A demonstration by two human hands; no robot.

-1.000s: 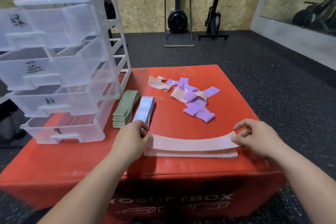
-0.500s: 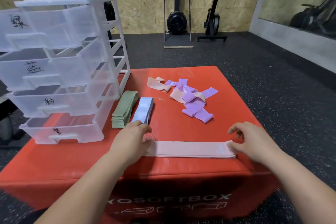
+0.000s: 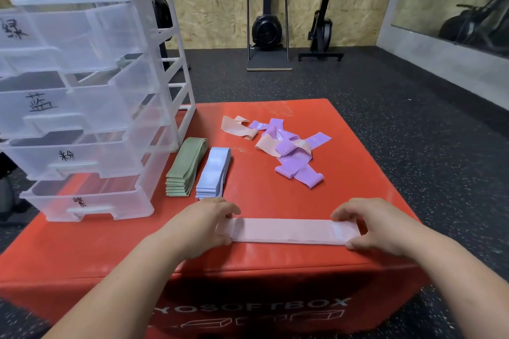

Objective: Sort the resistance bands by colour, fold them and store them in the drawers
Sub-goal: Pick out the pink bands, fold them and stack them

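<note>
Pink bands (image 3: 286, 230), bowed earlier, are now lying flat, running left-right. Left hand (image 3: 203, 226) and right hand (image 3: 376, 224) are pinching their ends.

Both bare forearms reach forward from the lower edge of the view, angling slightly inward. The left hand (image 3: 203, 224) lies palm down with its fingers curled, fingers and thumb pinching the left end of the pink resistance bands (image 3: 286, 230). The right hand (image 3: 377, 226) mirrors it at the right end, bent fingers on the far edge and thumb on the near edge. The 2 hands are well apart.
</note>
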